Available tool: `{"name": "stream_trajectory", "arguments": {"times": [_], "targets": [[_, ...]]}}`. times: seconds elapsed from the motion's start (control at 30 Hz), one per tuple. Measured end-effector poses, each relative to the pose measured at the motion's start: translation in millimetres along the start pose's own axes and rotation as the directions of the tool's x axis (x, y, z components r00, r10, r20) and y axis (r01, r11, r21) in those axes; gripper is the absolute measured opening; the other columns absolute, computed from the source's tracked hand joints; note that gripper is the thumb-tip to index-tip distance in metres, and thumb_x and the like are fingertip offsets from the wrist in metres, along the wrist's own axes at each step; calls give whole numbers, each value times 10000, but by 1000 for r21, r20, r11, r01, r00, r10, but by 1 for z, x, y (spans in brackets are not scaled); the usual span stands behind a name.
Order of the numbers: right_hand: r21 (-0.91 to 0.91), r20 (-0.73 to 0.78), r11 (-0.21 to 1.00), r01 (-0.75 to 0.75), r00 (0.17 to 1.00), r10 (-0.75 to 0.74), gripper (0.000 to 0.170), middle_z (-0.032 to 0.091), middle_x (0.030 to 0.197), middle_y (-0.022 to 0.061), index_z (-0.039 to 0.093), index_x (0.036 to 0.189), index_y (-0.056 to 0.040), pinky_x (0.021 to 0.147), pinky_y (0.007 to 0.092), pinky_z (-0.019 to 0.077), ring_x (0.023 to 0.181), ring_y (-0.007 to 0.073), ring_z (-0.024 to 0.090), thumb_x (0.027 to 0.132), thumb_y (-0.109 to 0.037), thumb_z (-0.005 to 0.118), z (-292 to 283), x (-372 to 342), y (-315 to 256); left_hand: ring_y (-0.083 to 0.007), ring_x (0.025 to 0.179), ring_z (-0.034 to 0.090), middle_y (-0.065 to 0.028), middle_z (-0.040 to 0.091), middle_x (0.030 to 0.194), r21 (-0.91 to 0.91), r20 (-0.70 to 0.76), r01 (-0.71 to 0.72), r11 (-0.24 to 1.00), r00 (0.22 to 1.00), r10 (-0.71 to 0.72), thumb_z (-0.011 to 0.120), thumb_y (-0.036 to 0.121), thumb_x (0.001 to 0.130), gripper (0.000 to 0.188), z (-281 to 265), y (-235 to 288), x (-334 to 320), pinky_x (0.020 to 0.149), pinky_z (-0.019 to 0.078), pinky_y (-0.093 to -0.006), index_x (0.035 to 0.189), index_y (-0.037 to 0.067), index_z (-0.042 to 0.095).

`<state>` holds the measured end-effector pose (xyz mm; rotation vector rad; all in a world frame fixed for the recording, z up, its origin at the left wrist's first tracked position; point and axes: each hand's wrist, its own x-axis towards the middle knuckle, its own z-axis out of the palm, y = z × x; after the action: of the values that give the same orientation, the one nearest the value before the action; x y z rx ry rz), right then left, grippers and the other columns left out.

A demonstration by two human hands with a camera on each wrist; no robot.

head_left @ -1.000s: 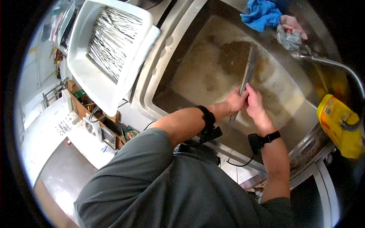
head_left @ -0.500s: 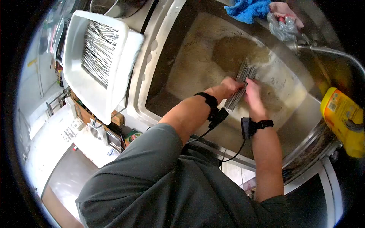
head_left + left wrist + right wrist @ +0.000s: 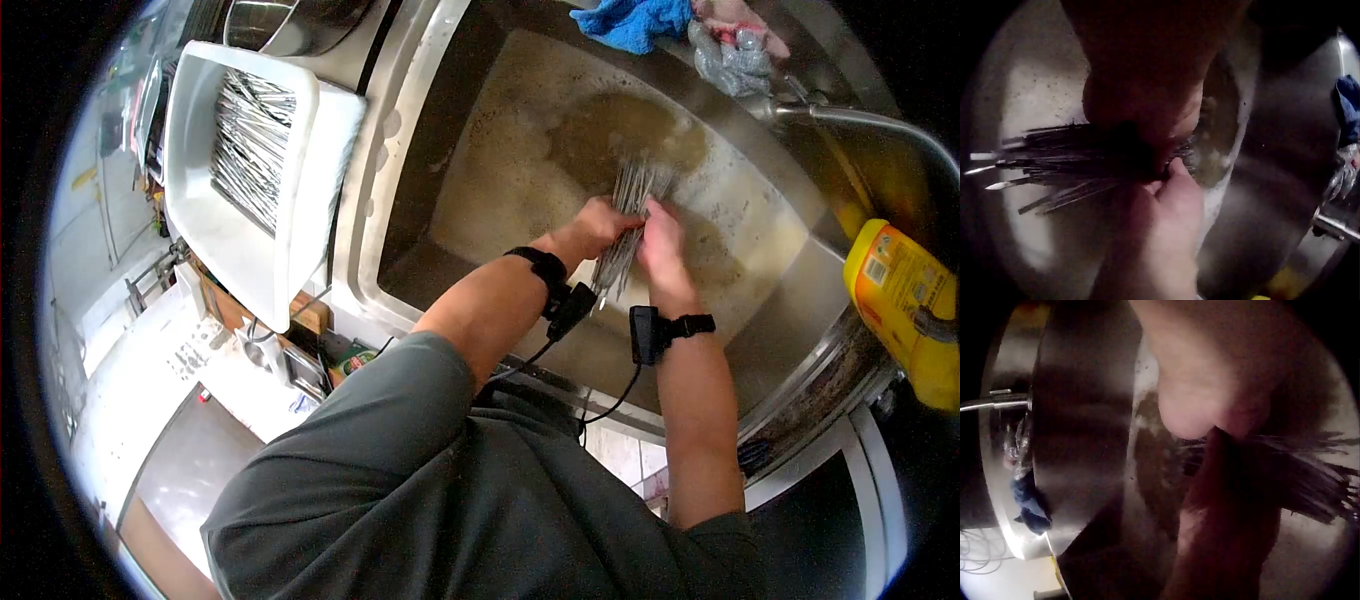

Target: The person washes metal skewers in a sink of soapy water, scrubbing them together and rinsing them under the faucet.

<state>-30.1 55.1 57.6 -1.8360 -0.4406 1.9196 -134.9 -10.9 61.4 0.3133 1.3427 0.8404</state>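
Note:
A bundle of thin metal skewers (image 3: 622,258) is held over the murky water in the steel sink (image 3: 360,215). My left hand (image 3: 598,224) grips the bundle from the left at its middle, and my right hand (image 3: 662,240) grips it from the right, close beside. The skewers fan out past both hands, their far ends blurred. Seen from the left wrist, pale pointed tips of the skewers (image 3: 1054,165) stick out loosely to one side. The fingers wrapped round the bundle are mostly hidden in shadow in both wrist views.
Left of the sink stands a white plastic tub (image 3: 300,200) holding many more skewers. A blue cloth (image 3: 635,22), a pink cloth (image 3: 745,25) and crumpled clear plastic (image 3: 735,65) lie at the back edge, near a metal faucet (image 3: 860,115). On the right is a yellow bottle (image 3: 900,300).
The bundle has gone from a narrow stack to a wider, spread fan, its far end now blurred. Both hands keep hold of it. The head view has shifted a little.

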Motion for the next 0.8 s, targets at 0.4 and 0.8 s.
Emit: {"name": "stream_trajectory", "arguments": {"times": [0.4,0.8], "targets": [[-113,202,993,-17,979,40,342,577,1072,78,539,1120,-14,810,376,438,940,224,536,857,-227,587,8,-31,-21,-314,898,594,-124,633,1021,94,130,-188,978,976,175,605,77,757,365,-9,-2,-6,796,481,-398,1120,116,582],[138,230,990,-27,973,-5,243,596,995,91,520,1060,-66,731,371,467,873,223,569,824,-78,577,-19,9,4,-194,820,620,-106,637,969,-562,132,132,816,989,-69,617,75,820,326,-4,-18,5,735,507,-345,1118,-18,520]]}}
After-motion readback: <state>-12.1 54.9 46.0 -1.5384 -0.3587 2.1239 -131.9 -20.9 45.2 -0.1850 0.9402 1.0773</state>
